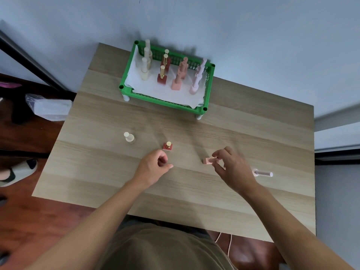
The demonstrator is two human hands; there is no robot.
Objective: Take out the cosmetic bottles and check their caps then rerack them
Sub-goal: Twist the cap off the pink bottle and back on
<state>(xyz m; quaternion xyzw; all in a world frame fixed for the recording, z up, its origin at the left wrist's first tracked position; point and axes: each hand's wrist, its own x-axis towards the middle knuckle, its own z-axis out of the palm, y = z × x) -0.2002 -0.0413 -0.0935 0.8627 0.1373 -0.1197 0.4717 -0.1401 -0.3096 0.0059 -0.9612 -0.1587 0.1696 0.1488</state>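
Olive shirt (165,250) at 6 o'clock, bottom edge, two bare forearms reaching up over wooden table (243,133). Left hand (153,166) near table centre — fingers curled loosely inward, thumb and forefinger close together, nothing held, hovering just at 7 o'clock of red bottle (167,146), apart from it. Red bottle upright on table, gold cap on. Right hand (231,164) at 3 o'clock of left hand — thumb and fingertips pinched on cap end of peach bottle (209,160), bottle tipped sideways, square base pointing toward 9 o'clock; whether base touches table cannot be told. Cream bottle (129,137) upright at 10 o'clock of left hand, well apart, cap on. Clear pink bottle (263,173) lying flat on table at 3 o'clock of right hand, near it, not touched. Green basket (165,98) at 12 o'clock against wall, on short white legs, lined with white paper (148,86). Inside basket, four rows of upright bottles, left to right: cream row (145,65), red and gold row (163,73), peach row (179,76), pale pink row (196,80). Clear plastic bag (48,108) off table at 9 o'clock on dark floor.
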